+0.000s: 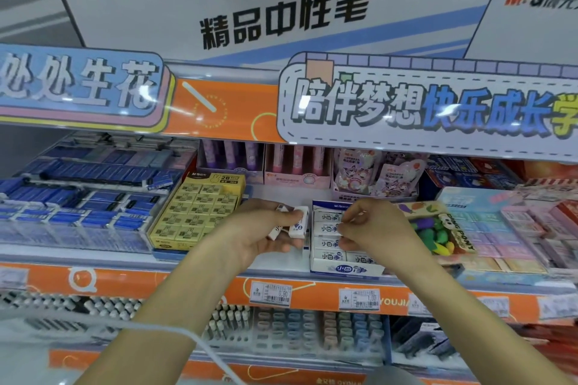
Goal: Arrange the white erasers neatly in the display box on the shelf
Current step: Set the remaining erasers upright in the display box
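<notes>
A white display box (345, 269) with blue print stands on the middle shelf, with rows of white erasers (327, 244) lying flat inside. My left hand (261, 233) hovers just left of the box, palm up, and holds a few loose white erasers (298, 222). My right hand (375, 223) reaches over the box's right half, its fingertips pinched on an eraser in the box. That hand hides the right column of erasers.
A yellow box of 2B erasers (197, 212) sits left of the bare shelf gap. Blue eraser packs (81, 197) fill the far left. A tray of colourful toy erasers (438, 228) touches the white box's right side. Price tags (271, 292) line the orange shelf edge.
</notes>
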